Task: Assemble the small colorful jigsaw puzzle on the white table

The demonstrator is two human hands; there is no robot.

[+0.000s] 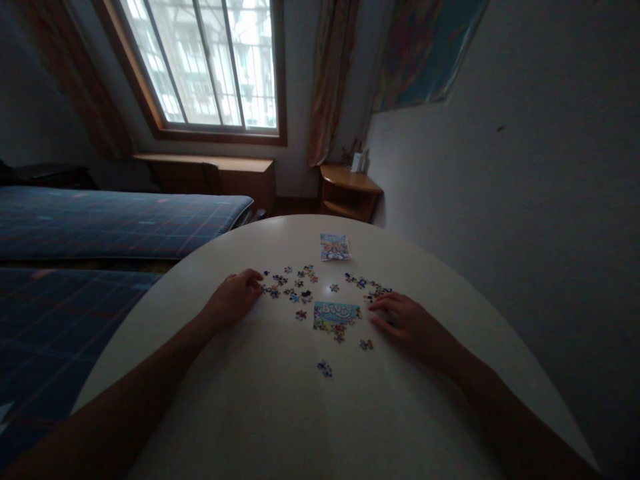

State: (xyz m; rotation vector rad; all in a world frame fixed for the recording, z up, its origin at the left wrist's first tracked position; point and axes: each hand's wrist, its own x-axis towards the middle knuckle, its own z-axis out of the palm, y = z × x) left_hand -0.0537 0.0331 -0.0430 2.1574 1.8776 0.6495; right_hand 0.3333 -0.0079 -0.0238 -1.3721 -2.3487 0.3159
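Note:
A partly joined jigsaw puzzle point(336, 315) lies on the white round table point(280, 400), with "BLUEY" lettering along its top. My left hand point(234, 299) rests at the left edge of a scatter of loose puzzle pieces point(299, 283), fingers loosely bent and a little apart. No held piece shows in it. To the right of the joined part, my right hand point(407, 325) hovers or rests with thumb and fingers apart, its fingertips close to another cluster of pieces point(377, 292). Whether they touch a piece I cannot tell. Nearer me lie a few joined pieces point(325, 369) and a small pair point(366, 345).
Beyond the pieces, a small colourful picture sheet or packet point(335, 247) lies on the table. A bed with a blue plaid cover point(125, 223) stands at the left. A wooden corner shelf point(350, 179) is behind the table, and a wall point(525, 200) runs along the right.

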